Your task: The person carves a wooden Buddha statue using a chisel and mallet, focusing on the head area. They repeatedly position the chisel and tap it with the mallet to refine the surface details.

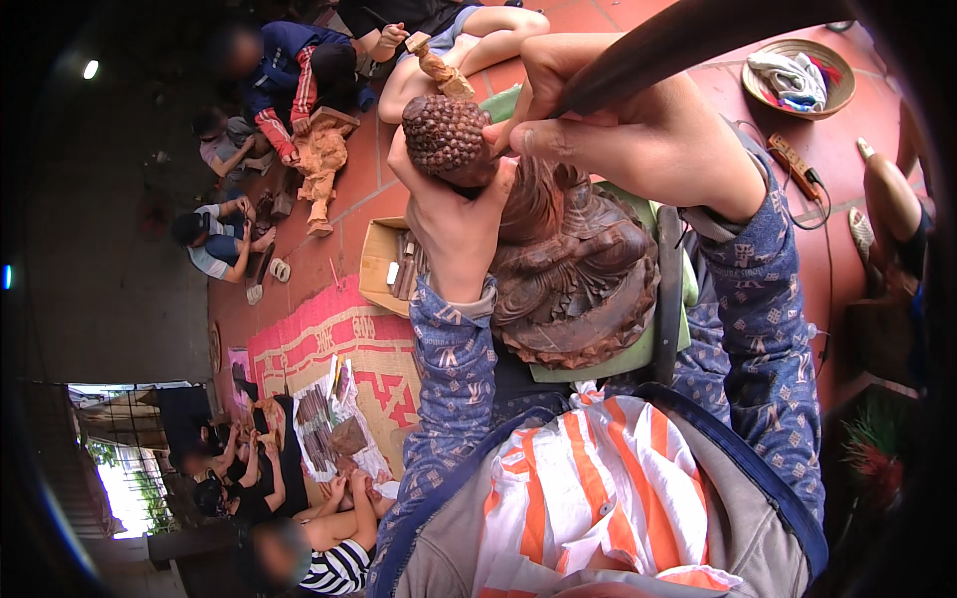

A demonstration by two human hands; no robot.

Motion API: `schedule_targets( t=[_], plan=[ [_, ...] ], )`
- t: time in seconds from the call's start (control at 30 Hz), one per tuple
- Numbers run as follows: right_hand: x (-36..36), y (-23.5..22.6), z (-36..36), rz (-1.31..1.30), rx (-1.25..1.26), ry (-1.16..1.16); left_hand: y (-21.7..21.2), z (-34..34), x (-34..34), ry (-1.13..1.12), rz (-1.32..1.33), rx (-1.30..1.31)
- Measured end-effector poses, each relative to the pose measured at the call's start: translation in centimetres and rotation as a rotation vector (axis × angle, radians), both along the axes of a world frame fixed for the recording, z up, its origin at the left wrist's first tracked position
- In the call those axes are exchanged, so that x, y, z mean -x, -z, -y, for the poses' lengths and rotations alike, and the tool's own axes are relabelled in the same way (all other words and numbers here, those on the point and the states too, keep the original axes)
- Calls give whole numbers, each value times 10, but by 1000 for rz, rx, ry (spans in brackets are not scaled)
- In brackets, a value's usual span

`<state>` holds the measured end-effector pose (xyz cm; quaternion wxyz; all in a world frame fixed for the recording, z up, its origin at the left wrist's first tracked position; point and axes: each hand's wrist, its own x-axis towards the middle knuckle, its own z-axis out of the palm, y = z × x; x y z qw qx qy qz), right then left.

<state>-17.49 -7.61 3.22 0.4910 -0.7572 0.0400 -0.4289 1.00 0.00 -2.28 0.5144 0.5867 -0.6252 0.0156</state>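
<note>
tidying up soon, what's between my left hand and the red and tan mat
In the head view, a tan box lies between your left hand and the mat.

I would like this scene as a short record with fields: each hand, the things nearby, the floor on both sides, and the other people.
Left hand: cupped around the head of a dark carved statue
Right hand: closed on a long dark tool, close to the statue's face
Beside left forearm: open box with slim pieces inside
Floor, left: red and tan mat
Floor, right: round basket holding cloths; orange power strip
Other people: several; one holds a light wooden carving
</note>
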Motion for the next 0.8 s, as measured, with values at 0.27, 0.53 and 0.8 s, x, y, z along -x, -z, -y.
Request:
schedule_targets(
  t=[0.27,0.53,0.8],
  plan=[
    [-2,35,-26,251,-289,55,-7,-9,-5,23,129,91],
    [-15,66,-58,372,-338,136,-5,-61,16,-16,257,336],
    [5,57,-68,193,-489,-123,-3,-57,12,-108,304,348]
  ],
)
